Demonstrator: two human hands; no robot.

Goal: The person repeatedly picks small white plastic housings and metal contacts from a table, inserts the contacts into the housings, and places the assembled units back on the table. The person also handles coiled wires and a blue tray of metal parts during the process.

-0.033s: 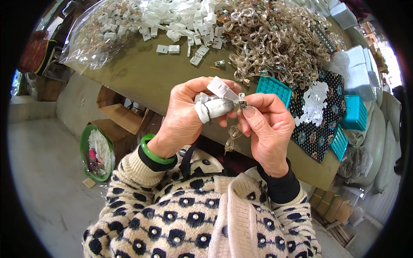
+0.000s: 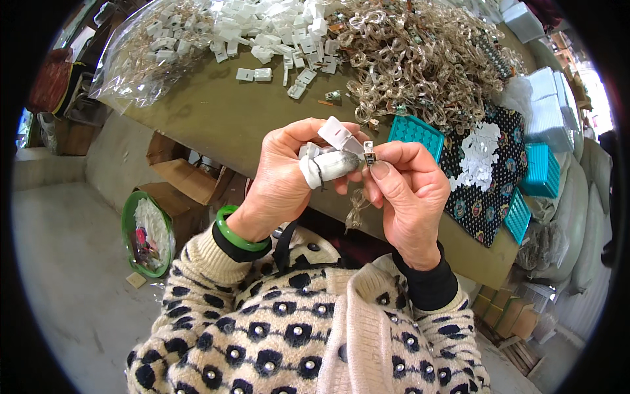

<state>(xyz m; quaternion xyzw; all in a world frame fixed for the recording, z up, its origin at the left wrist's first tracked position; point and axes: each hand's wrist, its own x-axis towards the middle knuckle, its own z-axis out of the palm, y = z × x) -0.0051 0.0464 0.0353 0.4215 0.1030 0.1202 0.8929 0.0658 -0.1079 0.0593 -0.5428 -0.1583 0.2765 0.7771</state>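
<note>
My left hand point(image 2: 279, 167) is closed on a small white plastic case point(image 2: 336, 134), which sticks up between its fingers. A white cover point(image 2: 328, 165), tied with a dark band, wraps the left thumb. Just to the right, the thumb and forefinger of my right hand point(image 2: 410, 190) pinch a small circuit board point(image 2: 369, 156) upright, close to the tip of the covered thumb. Under the fingers hangs a bundle of thin wire point(image 2: 356, 210), seemingly from the board; the join is hidden. The left fingers behind the case are partly hidden.
Across the table point(image 2: 197, 118) lie white plastic cases point(image 2: 289, 29) and a heap of coiled wires point(image 2: 420, 59). Teal trays point(image 2: 417, 136) and a patterned cloth point(image 2: 469, 203) with white pieces point(image 2: 479, 157) sit at right. A green basin point(image 2: 128, 230) stands on the floor, left.
My left hand and the white case have shifted very slightly to the right, and the hanging wire bundle has swung a little. My right hand keeps its pinch in the same place.
</note>
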